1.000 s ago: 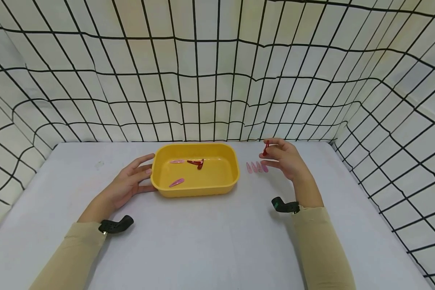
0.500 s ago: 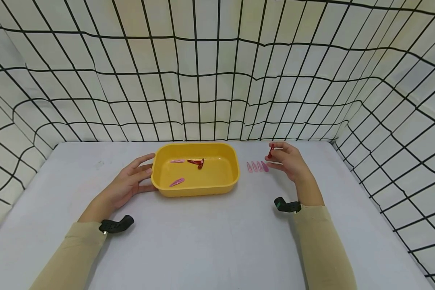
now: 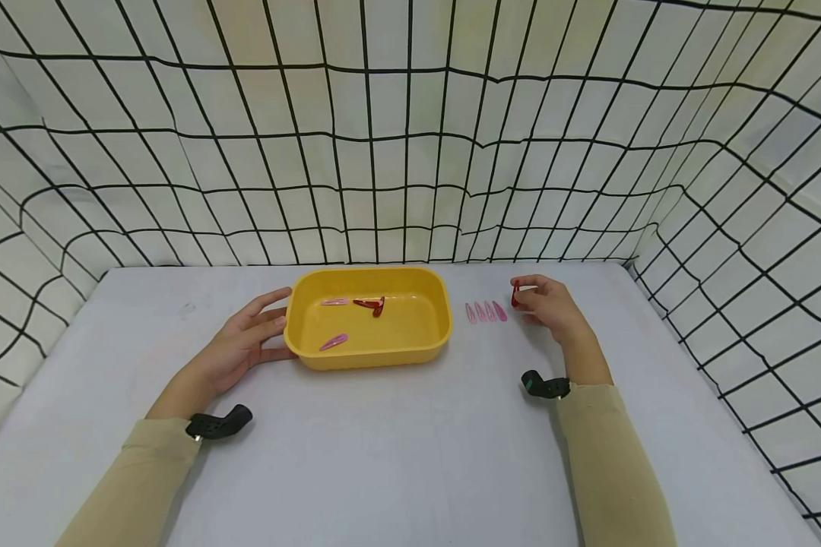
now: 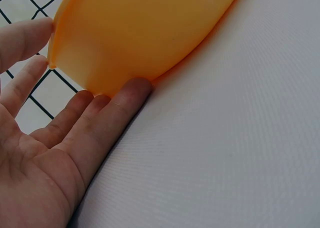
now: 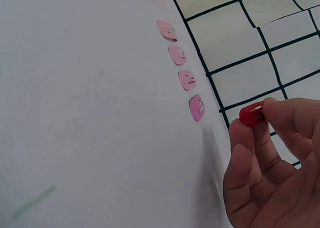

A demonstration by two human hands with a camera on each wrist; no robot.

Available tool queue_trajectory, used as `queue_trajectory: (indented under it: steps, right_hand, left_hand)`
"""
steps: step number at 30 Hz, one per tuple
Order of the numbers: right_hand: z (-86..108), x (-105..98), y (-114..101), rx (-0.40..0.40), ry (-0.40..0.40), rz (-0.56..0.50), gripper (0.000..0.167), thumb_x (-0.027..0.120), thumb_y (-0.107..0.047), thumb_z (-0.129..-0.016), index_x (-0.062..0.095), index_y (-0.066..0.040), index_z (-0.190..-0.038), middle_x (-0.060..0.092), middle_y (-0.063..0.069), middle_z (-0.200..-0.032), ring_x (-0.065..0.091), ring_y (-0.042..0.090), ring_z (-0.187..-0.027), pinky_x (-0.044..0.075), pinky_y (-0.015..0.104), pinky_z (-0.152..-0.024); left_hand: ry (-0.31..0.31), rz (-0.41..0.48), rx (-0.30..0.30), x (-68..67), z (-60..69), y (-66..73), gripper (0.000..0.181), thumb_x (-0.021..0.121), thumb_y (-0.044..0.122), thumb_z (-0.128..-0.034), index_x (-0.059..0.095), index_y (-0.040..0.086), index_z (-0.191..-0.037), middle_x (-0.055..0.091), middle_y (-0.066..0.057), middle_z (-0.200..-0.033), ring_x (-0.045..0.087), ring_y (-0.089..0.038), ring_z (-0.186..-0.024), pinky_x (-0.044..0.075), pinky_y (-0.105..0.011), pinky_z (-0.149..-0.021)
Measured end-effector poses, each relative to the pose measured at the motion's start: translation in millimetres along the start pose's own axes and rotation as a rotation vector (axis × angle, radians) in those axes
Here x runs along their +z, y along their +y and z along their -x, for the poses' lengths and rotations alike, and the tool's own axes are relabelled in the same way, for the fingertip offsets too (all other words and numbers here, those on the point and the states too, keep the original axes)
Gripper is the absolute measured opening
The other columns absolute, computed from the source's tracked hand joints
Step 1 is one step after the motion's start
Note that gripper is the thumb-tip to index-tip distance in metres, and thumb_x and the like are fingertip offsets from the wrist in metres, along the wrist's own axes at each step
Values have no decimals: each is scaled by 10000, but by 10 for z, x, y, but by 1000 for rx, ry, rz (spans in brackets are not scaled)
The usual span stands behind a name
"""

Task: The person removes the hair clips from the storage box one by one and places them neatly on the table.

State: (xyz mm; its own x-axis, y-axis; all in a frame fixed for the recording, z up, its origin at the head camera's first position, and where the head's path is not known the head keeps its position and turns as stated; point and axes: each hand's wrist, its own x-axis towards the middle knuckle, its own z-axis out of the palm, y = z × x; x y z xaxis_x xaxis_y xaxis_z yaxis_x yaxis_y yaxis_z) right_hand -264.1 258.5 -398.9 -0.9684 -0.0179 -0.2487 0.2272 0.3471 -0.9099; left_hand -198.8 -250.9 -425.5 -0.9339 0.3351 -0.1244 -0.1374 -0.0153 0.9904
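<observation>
My right hand (image 3: 549, 310) pinches a red hair clip (image 5: 251, 115) between thumb and fingertips, just right of a row of clips. That row holds several pink hair clips (image 5: 187, 80) lying side by side, the darkest pink clip (image 3: 499, 311) nearest the hand. At the left end of a yellow tray (image 3: 410, 328), my left hand (image 3: 242, 343) rests with extended fingers touching its wall and rim. Inside the tray lie red hair clips (image 3: 369, 305) bunched together, a light pink clip (image 3: 334, 301) and a darker pink clip (image 3: 333, 342).
A white cloth-covered table (image 3: 397, 448) spreads under everything. Black wire mesh (image 3: 390, 185) rises along its back and right edges, with white sheeting behind. Each wrist wears a black strap device, such as the left one (image 3: 219, 422).
My right hand has shifted slightly right and toward me with the red hair clip, uncovering the darkest pink clip of the row. The left hand and tray stay put.
</observation>
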Motion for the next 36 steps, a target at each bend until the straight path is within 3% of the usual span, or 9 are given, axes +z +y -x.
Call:
queue_trajectory:
  steps: [6,13,26,36]
  right_hand:
    - [-42,-1,80,4,12,98,375,585,-196,-1000,574,-76,-1355,661,123,-1168,617,175,-941,477,276,-753]
    - [-72,-1,124,23,12,155,359,622,-178,-968,599,-77,-1312,645,43,-968,549,200,-862,415,287,-705]
    - [-98,32,129,39,38,242,350,642,-126,-952,607,-87,-1298,671,108,-1061,562,198,-848,458,276,-687]
    - [-64,33,65,34,15,192,369,614,-226,-985,593,-132,-1342,644,128,-1148,570,243,-930,464,296,-752]
  left_hand:
    - [1,3,-2,4,5,11,578,531,241,-1046,283,268,-1568,240,-190,-1590,630,-115,-1163,590,-395,-892]
    - [0,3,0,5,5,11,584,537,240,-1044,283,266,-1569,248,-187,-1589,629,-121,-1168,589,-393,-893]
    - [3,0,-2,6,0,8,585,542,249,-1041,286,274,-1567,240,-198,-1594,634,-113,-1159,589,-390,-890]
    - [-2,0,1,21,6,16,584,540,247,-1042,284,258,-1566,241,-198,-1589,636,-112,-1155,588,-394,-894]
